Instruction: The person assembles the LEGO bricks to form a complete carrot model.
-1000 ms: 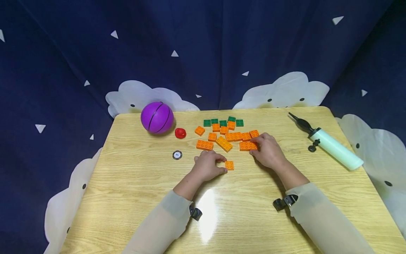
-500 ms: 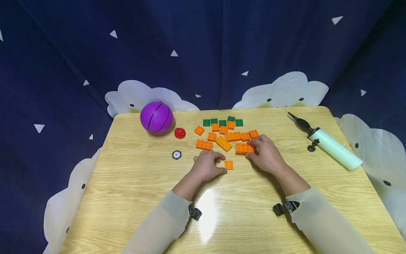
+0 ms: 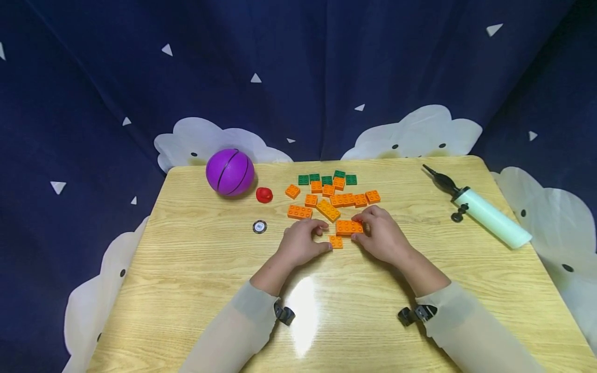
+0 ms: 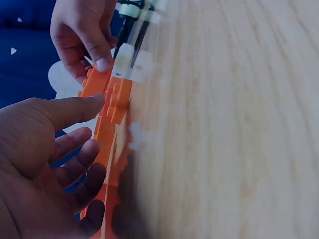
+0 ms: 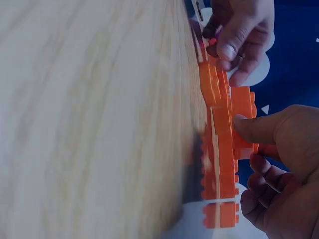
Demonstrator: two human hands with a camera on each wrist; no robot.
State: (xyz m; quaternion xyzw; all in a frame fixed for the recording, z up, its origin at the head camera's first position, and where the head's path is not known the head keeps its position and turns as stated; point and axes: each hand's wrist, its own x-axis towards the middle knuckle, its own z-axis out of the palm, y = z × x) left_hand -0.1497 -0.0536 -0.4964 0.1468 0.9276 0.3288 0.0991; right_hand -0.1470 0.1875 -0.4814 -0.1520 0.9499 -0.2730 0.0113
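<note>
Against a navy curtain (image 3: 280, 62), the wooden desk (image 3: 210, 290) carries a four-stud orange brick (image 3: 336, 242) near its middle, with my left hand (image 3: 303, 241) just left of it, fingers loosely parted and gripping nothing, thumb tip by its near left corner, though whether it touches I cannot tell. My right hand (image 3: 382, 235) pinches the right end of an eight-stud orange brick (image 3: 349, 228) between thumb and fingers, raised off the surface at the four-stud orange brick's far side. I judge that a level hold, clear of the studs, and a light brace from my left would best prevent tipping or skidding.
</note>
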